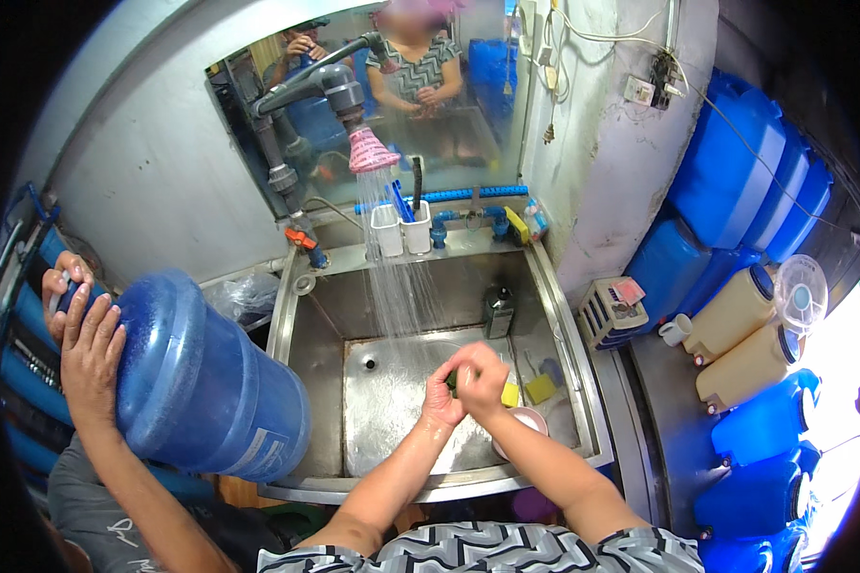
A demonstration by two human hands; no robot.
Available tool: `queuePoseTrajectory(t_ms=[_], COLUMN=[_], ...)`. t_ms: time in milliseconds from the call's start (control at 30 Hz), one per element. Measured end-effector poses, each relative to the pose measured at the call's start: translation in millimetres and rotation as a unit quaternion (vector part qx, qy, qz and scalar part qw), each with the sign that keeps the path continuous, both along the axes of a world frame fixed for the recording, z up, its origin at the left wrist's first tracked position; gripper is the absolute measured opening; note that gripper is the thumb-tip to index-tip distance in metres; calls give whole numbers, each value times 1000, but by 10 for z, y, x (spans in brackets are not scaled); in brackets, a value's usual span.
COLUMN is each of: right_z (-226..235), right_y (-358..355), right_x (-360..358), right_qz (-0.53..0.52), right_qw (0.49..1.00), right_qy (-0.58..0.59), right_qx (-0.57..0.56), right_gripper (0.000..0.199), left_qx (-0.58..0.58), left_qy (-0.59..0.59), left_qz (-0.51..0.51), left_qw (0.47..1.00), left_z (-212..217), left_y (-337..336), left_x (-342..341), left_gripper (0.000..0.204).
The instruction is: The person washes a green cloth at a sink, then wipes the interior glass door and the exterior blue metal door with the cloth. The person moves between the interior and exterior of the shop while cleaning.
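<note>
Over the steel sink, my left hand and my right hand are closed together, wet and touching. A small dark green thing shows between them; its kind is mostly hidden by my fingers. Water streams from a pink-covered shower head into the basin, beyond my hands. Close to my right hand, yellow sponges lie on the sink floor. A pinkish bowl sits partly behind my right forearm. A dark bottle stands at the basin's far right.
At left, another person's hands hold a large blue water jug tilted beside the sink's edge. White holders with brushes stand on the back ledge, near an orange-handled valve. Blue containers and beige containers line the right side.
</note>
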State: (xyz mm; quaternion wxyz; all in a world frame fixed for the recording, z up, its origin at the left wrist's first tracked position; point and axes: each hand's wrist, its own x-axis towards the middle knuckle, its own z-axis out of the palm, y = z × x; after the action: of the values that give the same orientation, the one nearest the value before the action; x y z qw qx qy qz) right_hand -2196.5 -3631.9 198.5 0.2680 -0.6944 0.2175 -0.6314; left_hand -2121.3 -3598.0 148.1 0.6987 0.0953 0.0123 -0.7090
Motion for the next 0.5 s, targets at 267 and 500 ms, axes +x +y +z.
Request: queuePoseTrajectory(t_ms=[267,500], right_z=[-150,-782], right_y=[407,430], right_x=[-165,255], right_qz=[207,341], right_qw=[761,581], right_qy=[351,652], right_qx=[-505,-347], right_gripper=[15,19], left_qx=[-29,-33], left_qy=[-494,-816], left_qz=[-357,-324], left_qw=[792,477], left_z=[455,-193], left_y=[-50,-212], left_x=[375,244], left_gripper=[24,17])
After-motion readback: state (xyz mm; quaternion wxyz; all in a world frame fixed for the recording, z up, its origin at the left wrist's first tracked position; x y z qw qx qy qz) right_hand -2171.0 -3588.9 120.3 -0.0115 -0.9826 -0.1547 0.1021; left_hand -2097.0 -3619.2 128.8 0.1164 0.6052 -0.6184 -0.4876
